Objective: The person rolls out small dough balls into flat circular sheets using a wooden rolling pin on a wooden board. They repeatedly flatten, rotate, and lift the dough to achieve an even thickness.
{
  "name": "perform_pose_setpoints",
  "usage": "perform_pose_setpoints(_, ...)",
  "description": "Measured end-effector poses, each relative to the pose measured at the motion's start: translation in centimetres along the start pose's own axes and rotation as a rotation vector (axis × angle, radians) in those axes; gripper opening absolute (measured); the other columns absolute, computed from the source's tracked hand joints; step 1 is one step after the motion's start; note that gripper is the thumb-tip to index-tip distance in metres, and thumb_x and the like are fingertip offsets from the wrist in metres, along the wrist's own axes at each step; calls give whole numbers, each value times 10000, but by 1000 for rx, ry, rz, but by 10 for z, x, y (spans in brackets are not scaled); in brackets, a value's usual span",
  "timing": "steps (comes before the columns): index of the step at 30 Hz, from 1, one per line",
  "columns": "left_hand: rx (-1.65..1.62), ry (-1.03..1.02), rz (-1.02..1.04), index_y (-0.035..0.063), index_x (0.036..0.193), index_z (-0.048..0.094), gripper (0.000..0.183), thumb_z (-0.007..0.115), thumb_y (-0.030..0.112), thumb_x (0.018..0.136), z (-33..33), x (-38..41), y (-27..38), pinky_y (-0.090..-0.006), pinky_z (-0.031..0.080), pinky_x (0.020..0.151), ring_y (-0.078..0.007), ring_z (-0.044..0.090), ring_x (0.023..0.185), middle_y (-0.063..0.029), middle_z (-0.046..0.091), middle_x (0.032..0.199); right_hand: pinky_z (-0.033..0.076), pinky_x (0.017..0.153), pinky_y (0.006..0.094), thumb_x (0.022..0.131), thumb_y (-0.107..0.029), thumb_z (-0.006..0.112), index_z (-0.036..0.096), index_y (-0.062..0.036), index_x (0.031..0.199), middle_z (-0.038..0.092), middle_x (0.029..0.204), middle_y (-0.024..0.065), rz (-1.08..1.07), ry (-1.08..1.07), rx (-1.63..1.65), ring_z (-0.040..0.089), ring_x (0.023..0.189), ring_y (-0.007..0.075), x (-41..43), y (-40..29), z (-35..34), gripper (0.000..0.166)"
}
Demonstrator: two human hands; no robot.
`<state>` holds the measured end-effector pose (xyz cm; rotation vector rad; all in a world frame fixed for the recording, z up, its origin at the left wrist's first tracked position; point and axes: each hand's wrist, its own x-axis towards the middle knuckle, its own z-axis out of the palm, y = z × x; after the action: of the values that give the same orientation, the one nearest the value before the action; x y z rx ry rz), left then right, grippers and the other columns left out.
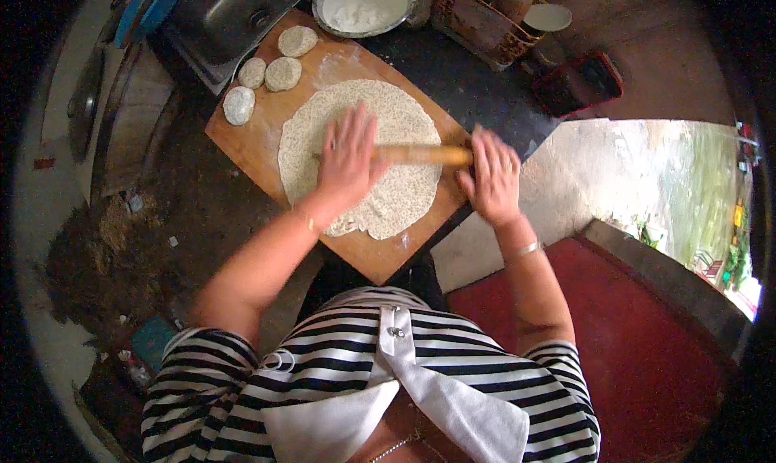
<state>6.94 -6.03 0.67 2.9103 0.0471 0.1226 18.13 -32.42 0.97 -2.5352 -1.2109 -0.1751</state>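
A wide, speckled sheet of dough (400,111) lies flat on a wooden board (388,257). Across it runs a wooden rolling pin (424,154). My left hand (348,151) is over the pin's left part, above the middle of the dough, fingers stretched forward and slightly blurred. At the pin's right end, beyond the dough's edge, my right hand (494,172) rests over it, hiding the tip. The dough's near edge is wrinkled and uneven. Several small dough rounds (283,74) sit at the board's far left corner, one whiter with flour (239,106).
Behind the board stands a metal bowl of flour (364,5) on a dark countertop (448,75). A steel sink (242,14) is at the back left. A patterned basket (485,26) and a red-edged dark container (579,84) stand at the back right. A red mat (600,342) covers the floor at right.
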Motion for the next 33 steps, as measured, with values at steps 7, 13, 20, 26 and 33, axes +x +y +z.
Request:
perform_pose_setpoints(7, 39, 143, -65, -18, 1441, 236, 736, 528, 395, 905, -6, 52, -16, -511, 148, 1136, -353, 203, 1407, -187, 194, 1531, 302, 1052, 437, 815, -336, 621, 442, -30, 1338, 433, 1415, 121, 43, 78, -33, 413, 1288, 301, 47, 10, 3, 631)
perform_pose_setpoints(13, -96, -131, 109, 7, 1455, 233, 810, 552, 451, 858, -10, -74, 29, -540, 118, 1131, -350, 210, 1411, -194, 210, 1526, 206, 1124, 443, 704, -244, 738, 385, -33, 1382, 367, 1463, 126, 158, -100, -24, 344, 1345, 284, -80, -31, -9, 792)
perform_pose_setpoints(20, -76, -19, -1, 21, 1462, 227, 783, 566, 396, 865, -11, -36, 0, -514, 107, 1138, -338, 197, 1415, -182, 199, 1533, 249, 1100, 434, 832, -280, 631, 406, -9, 1356, 418, 1418, 145, 217, 32, 0, 384, 1316, 307, -37, -40, -7, 631)
perform_pose_setpoints(26, -173, -214, 89, 11, 1464, 219, 784, 560, 398, 873, -30, -137, 4, -500, 89, 1142, -327, 176, 1423, -173, 188, 1539, 177, 1128, 462, 769, -325, 680, 399, -32, 1359, 389, 1439, 132, 319, -86, -64, 331, 1346, 311, -130, -101, -10, 717)
perform_pose_setpoints(33, -143, -131, 146, 33, 1457, 247, 764, 510, 476, 893, -26, -127, -11, -494, 127, 1141, -322, 200, 1415, -156, 227, 1528, 235, 1099, 456, 793, -299, 658, 418, -35, 1358, 439, 1394, 116, 306, -19, -70, 375, 1312, 292, -112, -106, -12, 668)
